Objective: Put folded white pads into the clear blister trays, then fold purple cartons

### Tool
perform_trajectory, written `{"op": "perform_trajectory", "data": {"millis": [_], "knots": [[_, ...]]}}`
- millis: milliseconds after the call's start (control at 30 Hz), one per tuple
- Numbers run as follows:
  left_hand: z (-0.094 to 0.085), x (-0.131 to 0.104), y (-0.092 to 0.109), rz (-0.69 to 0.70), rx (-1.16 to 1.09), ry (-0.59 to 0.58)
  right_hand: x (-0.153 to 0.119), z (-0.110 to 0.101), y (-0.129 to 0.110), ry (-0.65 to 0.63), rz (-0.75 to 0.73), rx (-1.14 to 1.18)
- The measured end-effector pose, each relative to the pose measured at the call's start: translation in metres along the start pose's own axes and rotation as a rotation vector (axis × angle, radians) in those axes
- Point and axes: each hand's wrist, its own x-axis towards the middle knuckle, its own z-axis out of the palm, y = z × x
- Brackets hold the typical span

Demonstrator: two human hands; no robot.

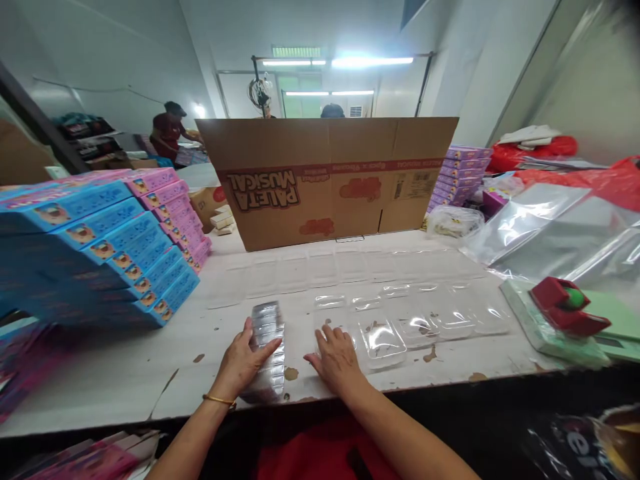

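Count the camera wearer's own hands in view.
2: the left hand grips a stack of plastic trays; the right hand is over a clear tray. Neither is hidden.

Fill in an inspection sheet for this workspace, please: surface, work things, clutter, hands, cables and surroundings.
Surface: white tabletop, with brown marks.
Work things: two rows of clear plastic trays; a stack of clear plastic pieces nearer the person.
Clutter: blue boxes and pink boxes piled at left; red tape dispenser at right.
Hands: left hand grips the stack; right hand is spread over the near row's left end.
Cables: apparently one coil, hanging beyond the carton.
Surroundings: lit tube lights; another person at left.
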Motion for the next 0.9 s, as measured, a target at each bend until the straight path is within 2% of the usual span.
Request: {"op": "perform_trajectory", "data": {"millis": [33, 100, 167, 200, 300, 367, 433, 633, 900], "knots": [[0.001, 0.001, 0.002, 0.010, 0.003, -0.009, 0.003, 0.002, -0.009, -0.006, 0.008, 0.178], [0.003, 0.003, 0.003, 0.025, 0.009, -0.020, 0.012, 0.011, -0.029, -0.124, 0.078, 0.640], [0.006, 0.007, 0.002, 0.040, 0.002, -0.027, 0.022, 0.029, -0.045, -0.300, 0.249, 1.134], [0.007, 0.009, 0.000, 0.046, -0.011, -0.030, 0.026, 0.040, -0.049, -0.350, 0.339, 1.343], [0.008, 0.015, -0.007, 0.023, -0.074, -0.050, 0.032, 0.071, -0.052, -0.333, 0.486, 1.735], [0.007, 0.018, -0.012, -0.013, -0.108, -0.067, 0.033, 0.084, -0.051, -0.311, 0.511, 1.829], [0.006, 0.019, -0.014, -0.035, -0.134, -0.075, 0.033, 0.088, -0.050, -0.314, 0.530, 1.851], [0.006, 0.014, -0.009, -0.020, -0.226, -0.043, 0.031, 0.075, -0.055, -0.312, 0.604, 1.839], [0.002, 0.003, -0.001, -0.013, -0.372, -0.002, 0.022, 0.072, -0.059, -0.348, 0.652, 1.849]]}}
